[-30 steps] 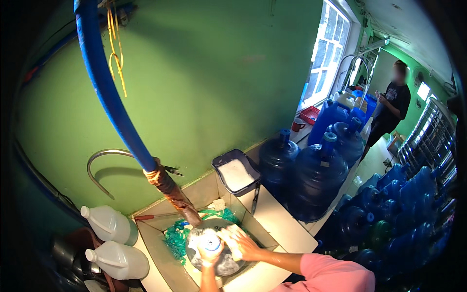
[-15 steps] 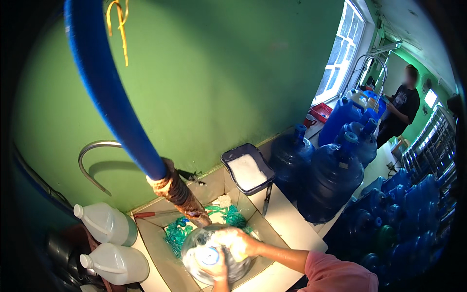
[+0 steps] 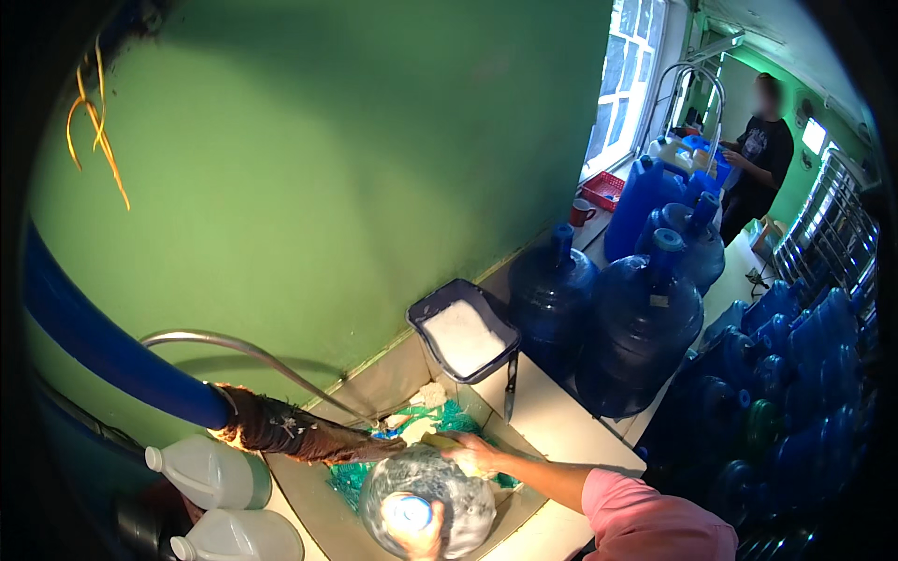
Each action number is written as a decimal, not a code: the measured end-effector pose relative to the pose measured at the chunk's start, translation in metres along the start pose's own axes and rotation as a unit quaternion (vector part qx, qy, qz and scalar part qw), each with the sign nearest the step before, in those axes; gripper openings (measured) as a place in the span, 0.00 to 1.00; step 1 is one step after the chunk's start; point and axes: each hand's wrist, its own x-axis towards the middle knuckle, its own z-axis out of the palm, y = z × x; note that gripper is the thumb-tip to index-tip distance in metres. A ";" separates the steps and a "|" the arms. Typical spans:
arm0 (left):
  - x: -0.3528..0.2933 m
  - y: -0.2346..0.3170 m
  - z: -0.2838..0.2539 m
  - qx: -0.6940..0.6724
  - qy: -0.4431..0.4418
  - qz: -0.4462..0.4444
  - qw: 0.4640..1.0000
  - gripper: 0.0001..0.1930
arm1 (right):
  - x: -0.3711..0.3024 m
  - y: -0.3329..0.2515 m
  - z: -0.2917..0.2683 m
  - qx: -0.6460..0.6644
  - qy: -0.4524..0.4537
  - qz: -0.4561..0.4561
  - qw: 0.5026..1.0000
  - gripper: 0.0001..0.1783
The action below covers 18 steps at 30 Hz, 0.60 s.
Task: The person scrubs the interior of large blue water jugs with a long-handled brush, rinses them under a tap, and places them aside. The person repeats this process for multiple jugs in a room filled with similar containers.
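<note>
A clear round water jug (image 3: 458,505) stands in the tiled sink (image 3: 533,467), with its blue-and-white capped neck toward me. My left hand (image 3: 419,540) is closed around that neck. At the jug's far side my right hand (image 3: 475,454) presses a yellowish sponge (image 3: 438,440) against the wall of the jug; the fingers are partly hidden. Green netting (image 3: 451,417) lies in the sink behind the jug. A thick blue hose (image 3: 122,351) comes in from the left, its brown wrapped end (image 3: 299,427) reaching just behind the jug.
A dark basin (image 3: 465,332) of white suds sits on the sink's far right edge, beside a black-handled knife (image 3: 511,388). Large blue water jugs (image 3: 639,323) stand at right. Two white plastic jugs (image 3: 220,474) are at left. A person (image 3: 760,154) stands at the back right.
My right hand has moved from the jug's top to its far side. The blue hose has swung down to the left. The view has shifted; my left hand stays on the neck.
</note>
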 end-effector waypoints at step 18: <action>0.011 -0.036 -0.001 -0.115 -0.080 -0.158 0.978 0.23 | -0.146 -0.051 0.095 -0.548 0.070 -0.291 0.781 0.30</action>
